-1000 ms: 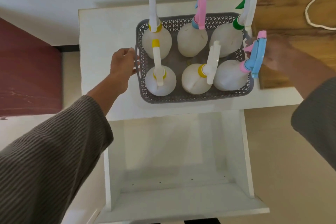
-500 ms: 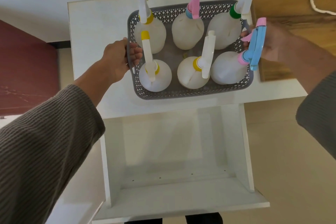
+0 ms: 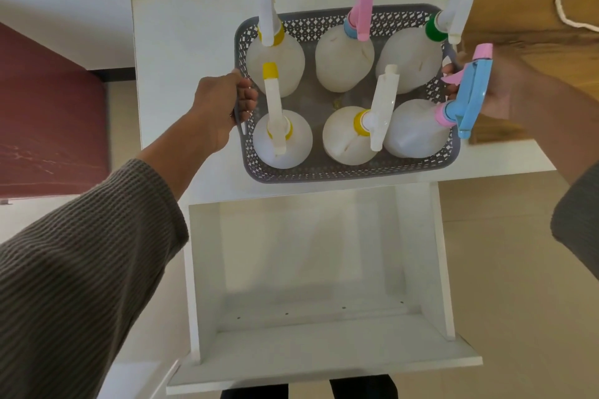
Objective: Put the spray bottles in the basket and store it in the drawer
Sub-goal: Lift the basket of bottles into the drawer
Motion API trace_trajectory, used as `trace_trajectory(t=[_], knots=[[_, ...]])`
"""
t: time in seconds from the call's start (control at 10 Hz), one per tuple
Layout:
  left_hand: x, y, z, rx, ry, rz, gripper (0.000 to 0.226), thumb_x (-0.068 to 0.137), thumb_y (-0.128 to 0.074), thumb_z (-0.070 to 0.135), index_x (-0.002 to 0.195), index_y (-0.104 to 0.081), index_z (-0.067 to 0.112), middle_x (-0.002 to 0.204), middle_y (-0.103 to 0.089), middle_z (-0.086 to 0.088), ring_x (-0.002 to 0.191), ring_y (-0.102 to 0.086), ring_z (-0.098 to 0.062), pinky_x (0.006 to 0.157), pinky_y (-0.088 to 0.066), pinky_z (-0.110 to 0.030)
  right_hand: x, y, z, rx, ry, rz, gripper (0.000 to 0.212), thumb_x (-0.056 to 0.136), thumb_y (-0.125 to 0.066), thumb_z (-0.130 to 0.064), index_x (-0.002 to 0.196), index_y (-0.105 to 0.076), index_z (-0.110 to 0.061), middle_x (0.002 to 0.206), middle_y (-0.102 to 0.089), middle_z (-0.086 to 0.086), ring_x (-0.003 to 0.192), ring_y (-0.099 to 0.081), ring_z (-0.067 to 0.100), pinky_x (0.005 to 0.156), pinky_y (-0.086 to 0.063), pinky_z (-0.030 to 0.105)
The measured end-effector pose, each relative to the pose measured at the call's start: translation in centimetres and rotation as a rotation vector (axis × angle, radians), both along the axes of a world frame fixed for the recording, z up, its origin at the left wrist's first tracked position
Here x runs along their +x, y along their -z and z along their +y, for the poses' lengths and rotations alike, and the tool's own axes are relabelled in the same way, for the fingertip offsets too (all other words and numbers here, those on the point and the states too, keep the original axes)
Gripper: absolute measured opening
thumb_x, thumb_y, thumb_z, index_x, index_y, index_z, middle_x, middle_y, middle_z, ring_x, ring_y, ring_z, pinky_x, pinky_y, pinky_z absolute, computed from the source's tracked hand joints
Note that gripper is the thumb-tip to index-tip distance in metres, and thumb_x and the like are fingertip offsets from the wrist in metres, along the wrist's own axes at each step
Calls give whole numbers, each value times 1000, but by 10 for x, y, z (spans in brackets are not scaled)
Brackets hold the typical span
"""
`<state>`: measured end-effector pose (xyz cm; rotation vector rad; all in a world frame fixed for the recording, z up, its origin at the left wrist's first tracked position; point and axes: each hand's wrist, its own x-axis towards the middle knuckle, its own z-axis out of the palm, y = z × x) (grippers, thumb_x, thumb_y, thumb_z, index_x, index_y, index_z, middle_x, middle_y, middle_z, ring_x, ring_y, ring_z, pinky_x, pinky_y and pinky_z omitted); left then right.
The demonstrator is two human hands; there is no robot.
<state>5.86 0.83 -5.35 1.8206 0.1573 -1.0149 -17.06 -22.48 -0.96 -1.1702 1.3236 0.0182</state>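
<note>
Basket (image 3: 340, 173), grey, perforated, 1: stands on the white bench (image 3: 181, 74), near its front edge, above the open drawer (image 3: 317, 334), 1. Spray bottles (image 3: 343, 58), 6: upright inside the basket, two rows of three. Left hand (image 3: 220, 104) curled round the left rim; right hand (image 3: 499, 91), partly masked by a blue trigger head (image 3: 470, 97), fingers seemingly hooked over the right rim. Handling: lift level, equal pull both sides, clear the bench edge, lower straight so the tall triggers do not tip
</note>
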Motion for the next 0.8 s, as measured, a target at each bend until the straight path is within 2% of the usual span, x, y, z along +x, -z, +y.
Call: trace_trajectory(t=[0.2, 0.3, 0.4, 0.5, 0.6, 0.7, 0.8], knots=[[-13, -16, 27, -33, 3, 8, 24, 101, -47, 27, 100, -61, 9, 70, -62, -3, 58, -54, -14, 70, -45, -32, -26, -5, 13, 76, 147, -55, 22, 102, -37, -18, 88, -54, -17, 85, -53, 0, 69, -58, 9, 59, -47, 23], [-26, -27, 48, -30, -11, 17, 25, 101, -46, 29, 95, -62, 11, 67, -62, -1, 57, -54, -13, 64, -45, -28, -38, -9, 28, 78, 159, -52, 21, 100, -41, -15, 86, -56, -16, 83, -54, 1, 71, -57, 12, 56, -48, 21], [-41, -35, 72, -21, -12, 29, 30, 102, -44, 32, 101, -64, 11, 78, -65, -6, 70, -56, -18, 66, -45, -29, -51, -13, 52, 83, 141, -64, 20, 100, -43, -10, 85, -55, -15, 82, -52, -1, 71, -53, 10, 51, -48, 17], [-57, -37, 98, 19, -13, 39, 34, 102, -43, 34, 104, -66, 9, 93, -65, -14, 84, -57, -26, 77, -46, -35, -68, -18, 77, 114, 200, -62, 18, 102, -45, -15, 88, -56, -15, 80, -53, -2, 71, -50, 9, 52, -51, 18], [-74, -35, 125, 33, -33, 56, 38, 102, -42, 35, 104, -66, 5, 93, -65, -18, 83, -55, -28, 74, -44, -37, -82, -24, 105, 133, 223, -53, 21, 102, -44, -15, 85, -56, -12, 79, -53, 0, 71, -49, 9, 74, -49, 27], [-92, -29, 153, 18, -71, 77, 38, 102, -43, 34, 97, -66, 6, 76, -66, -10, 73, -55, -26, 69, -43, -36, -93, -29, 134, 126, 212, -14, 26, 103, -41, -15, 81, -55, -10, 76, -51, 5, 68, -48, 13, 79, -47, 32], [-107, -22, 183, 28, -51, 85, 37, 101, -44, 36, 93, -67, 9, 66, -66, -2, 63, -56, -17, 66, -45, -34, -107, -26, 154, 105, 197, 37, 29, 102, -42, -13, 77, -56, -8, 71, -49, 7, 65, -46, 15, 80, -41, 34]])
